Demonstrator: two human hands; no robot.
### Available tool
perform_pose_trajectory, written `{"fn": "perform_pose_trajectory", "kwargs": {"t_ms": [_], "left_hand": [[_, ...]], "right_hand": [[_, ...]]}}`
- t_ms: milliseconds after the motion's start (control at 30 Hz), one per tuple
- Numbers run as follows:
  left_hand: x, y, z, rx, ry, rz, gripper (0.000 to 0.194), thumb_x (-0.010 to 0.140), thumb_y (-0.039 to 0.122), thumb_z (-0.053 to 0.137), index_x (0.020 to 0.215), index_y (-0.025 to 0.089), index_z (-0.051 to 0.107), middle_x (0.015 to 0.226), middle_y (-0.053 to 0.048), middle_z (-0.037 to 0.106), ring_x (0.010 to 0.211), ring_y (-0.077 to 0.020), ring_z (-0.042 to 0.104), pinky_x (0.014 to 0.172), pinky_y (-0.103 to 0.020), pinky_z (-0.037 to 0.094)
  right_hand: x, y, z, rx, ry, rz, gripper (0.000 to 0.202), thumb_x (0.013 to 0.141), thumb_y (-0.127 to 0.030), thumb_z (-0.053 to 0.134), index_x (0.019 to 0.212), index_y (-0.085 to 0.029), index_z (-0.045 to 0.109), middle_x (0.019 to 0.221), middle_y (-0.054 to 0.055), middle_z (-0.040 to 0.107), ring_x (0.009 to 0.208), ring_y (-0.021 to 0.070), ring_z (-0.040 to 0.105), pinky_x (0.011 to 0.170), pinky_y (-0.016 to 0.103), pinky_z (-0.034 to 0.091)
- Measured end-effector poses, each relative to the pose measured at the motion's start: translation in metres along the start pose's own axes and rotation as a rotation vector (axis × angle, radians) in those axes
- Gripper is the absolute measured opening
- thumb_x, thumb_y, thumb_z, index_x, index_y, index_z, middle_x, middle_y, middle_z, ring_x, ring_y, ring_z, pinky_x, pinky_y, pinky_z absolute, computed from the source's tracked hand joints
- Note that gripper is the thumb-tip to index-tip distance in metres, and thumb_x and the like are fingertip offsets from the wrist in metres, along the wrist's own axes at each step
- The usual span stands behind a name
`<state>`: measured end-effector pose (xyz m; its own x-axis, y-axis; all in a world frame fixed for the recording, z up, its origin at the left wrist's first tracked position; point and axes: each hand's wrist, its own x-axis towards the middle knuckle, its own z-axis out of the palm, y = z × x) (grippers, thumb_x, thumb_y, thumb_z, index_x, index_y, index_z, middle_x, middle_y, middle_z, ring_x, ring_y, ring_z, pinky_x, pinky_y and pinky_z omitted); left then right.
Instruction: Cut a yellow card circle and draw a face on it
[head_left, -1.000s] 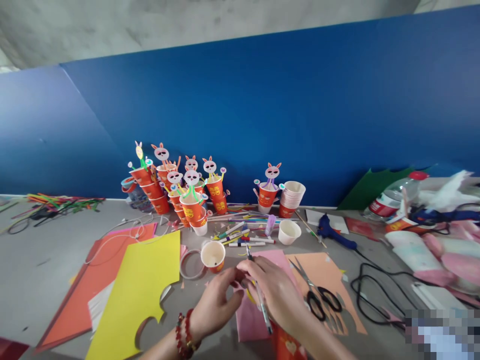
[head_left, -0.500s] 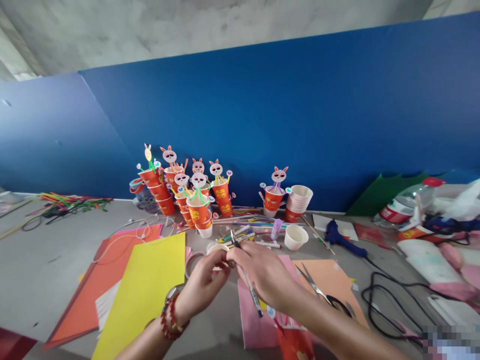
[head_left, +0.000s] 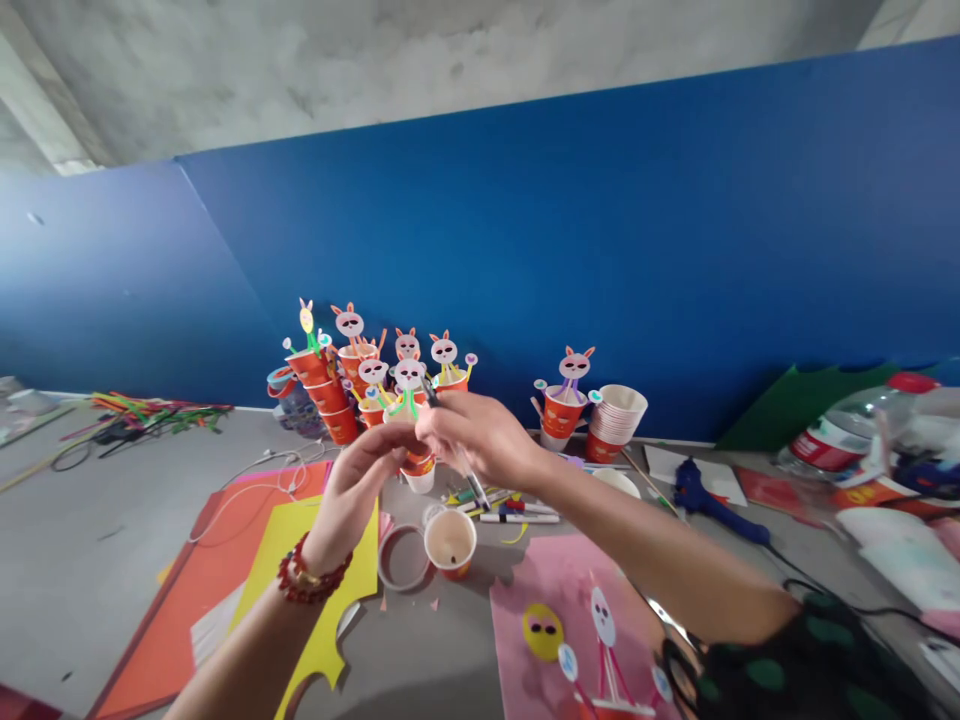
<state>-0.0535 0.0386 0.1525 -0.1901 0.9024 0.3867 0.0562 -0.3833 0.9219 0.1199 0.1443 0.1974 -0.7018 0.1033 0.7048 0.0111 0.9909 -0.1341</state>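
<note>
My right hand (head_left: 484,440) grips a clear-barrelled pen (head_left: 474,482), which slants down from its fingers. Close against it, my left hand (head_left: 366,485) has its fingers pinched together; whatever is between them is hidden. Both hands are raised in front of the red paper cups with rabbit-face figures (head_left: 409,374). Below them a white-lined paper cup (head_left: 450,530) stands upright, with a small dark spot inside. A roll of tape (head_left: 385,567) lies beside this cup. Near me, a yellow paper disc (head_left: 541,632) with dark eyes rests on pink paper (head_left: 517,580), by another rabbit figure (head_left: 602,618) in a cup.
Yellow paper (head_left: 277,560) with cut-out edges overlaps orange sheets at left. Several markers (head_left: 517,517) lie behind the cup. Stacked cups (head_left: 619,420), a blue glue gun (head_left: 701,490) with its cord and a plastic bottle (head_left: 847,430) stand rightward. Scissors are partly under my right arm.
Both hands have risen away from the white-lined cup toward the rabbit figures, the pen still in the right hand. The cup and yellow disc now show more fully. The view has tilted down.
</note>
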Motion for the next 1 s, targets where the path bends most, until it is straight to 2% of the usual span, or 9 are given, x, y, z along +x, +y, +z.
{"fn": "perform_pose_trajectory", "kwargs": {"t_ms": [100, 200, 267, 333, 400, 500, 633, 700, 1000], "left_hand": [[0.029, 0.008, -0.013, 0.138, 0.036, 0.134, 0.025, 0.091, 0.029, 0.063, 0.114, 0.020, 0.070, 0.108, -0.009, 0.072, 0.098, -0.0206, 0.068, 0.081, -0.028, 0.057], [0.070, 0.010, -0.033, 0.164, 0.113, 0.192, 0.030, 0.090, 0.027, 0.061, 0.119, 0.020, 0.065, 0.106, -0.008, 0.072, 0.094, -0.0197, 0.070, 0.073, -0.028, 0.058], [0.102, 0.007, -0.051, 0.268, 0.259, 0.265, 0.030, 0.088, 0.024, 0.058, 0.118, 0.020, 0.063, 0.106, -0.007, 0.072, 0.083, -0.0166, 0.070, 0.065, -0.025, 0.056], [0.135, 0.003, -0.068, 0.539, 0.373, 0.304, 0.027, 0.087, 0.022, 0.054, 0.111, 0.018, 0.065, 0.107, -0.007, 0.073, 0.073, -0.0138, 0.068, 0.061, -0.023, 0.053], [0.164, -0.002, -0.081, 0.805, 0.297, 0.270, 0.028, 0.087, 0.022, 0.051, 0.109, 0.018, 0.067, 0.111, -0.007, 0.073, 0.071, -0.0142, 0.067, 0.067, -0.026, 0.054], [0.197, -0.010, -0.087, 0.881, 0.231, 0.231, 0.028, 0.082, 0.021, 0.054, 0.106, 0.017, 0.069, 0.104, -0.007, 0.075, 0.072, -0.0184, 0.068, 0.070, -0.030, 0.054], [0.220, -0.019, -0.084, 0.927, 0.192, 0.223, 0.025, 0.075, 0.015, 0.056, 0.095, 0.017, 0.071, 0.090, -0.008, 0.075, 0.098, -0.0269, 0.066, 0.087, -0.035, 0.052], [0.226, -0.020, -0.084, 0.935, 0.178, 0.221, 0.022, 0.074, 0.013, 0.056, 0.090, 0.016, 0.070, 0.085, -0.008, 0.073, 0.100, -0.0283, 0.064, 0.089, -0.036, 0.050], [0.233, -0.012, -0.091, 0.871, 0.067, 0.107, 0.028, 0.065, 0.004, 0.052, 0.088, 0.016, 0.063, 0.074, -0.003, 0.071, 0.052, -0.0150, 0.060, 0.056, -0.025, 0.048]], "right_hand": [[0.025, 0.022, 0.006, 0.179, 0.115, 0.072, 0.011, 0.094, -0.019, 0.046, 0.086, -0.022, 0.054, 0.079, 0.000, 0.060, 0.072, 0.0151, 0.052, 0.067, 0.028, 0.038], [0.051, 0.044, 0.009, 0.267, 0.231, 0.115, 0.008, 0.092, -0.020, 0.048, 0.084, -0.023, 0.050, 0.082, 0.000, 0.060, 0.074, 0.0149, 0.055, 0.071, 0.028, 0.042], [0.068, 0.060, 0.011, 0.237, 0.285, 0.159, 0.004, 0.091, -0.021, 0.049, 0.087, -0.023, 0.049, 0.083, 0.001, 0.061, 0.075, 0.0152, 0.057, 0.072, 0.029, 0.042], [0.081, 0.078, 0.013, 0.166, 0.280, 0.203, 0.004, 0.089, -0.020, 0.051, 0.090, -0.023, 0.049, 0.083, 0.001, 0.061, 0.074, 0.0158, 0.058, 0.070, 0.029, 0.041], [0.093, 0.095, 0.018, 0.089, 0.230, 0.224, 0.007, 0.086, -0.018, 0.052, 0.092, -0.022, 0.050, 0.083, 0.001, 0.063, 0.074, 0.0164, 0.059, 0.068, 0.029, 0.039], [0.107, 0.116, 0.027, -0.011, 0.147, 0.240, 0.010, 0.086, -0.016, 0.050, 0.094, -0.022, 0.051, 0.086, 0.002, 0.066, 0.075, 0.0168, 0.060, 0.067, 0.028, 0.037], [0.122, 0.133, 0.040, -0.106, 0.048, 0.232, 0.010, 0.088, -0.018, 0.051, 0.098, -0.022, 0.053, 0.089, 0.002, 0.068, 0.075, 0.0171, 0.059, 0.063, 0.026, 0.033], [0.128, 0.138, 0.045, -0.123, 0.011, 0.218, 0.008, 0.089, -0.020, 0.052, 0.096, -0.023, 0.054, 0.084, 0.001, 0.067, 0.072, 0.0175, 0.057, 0.062, 0.026, 0.032], [0.145, 0.144, 0.056, -0.140, -0.088, 0.171, 0.011, 0.092, -0.024, 0.047, 0.096, -0.022, 0.057, 0.080, 0.001, 0.064, 0.069, 0.0184, 0.054, 0.060, 0.026, 0.028]]}}
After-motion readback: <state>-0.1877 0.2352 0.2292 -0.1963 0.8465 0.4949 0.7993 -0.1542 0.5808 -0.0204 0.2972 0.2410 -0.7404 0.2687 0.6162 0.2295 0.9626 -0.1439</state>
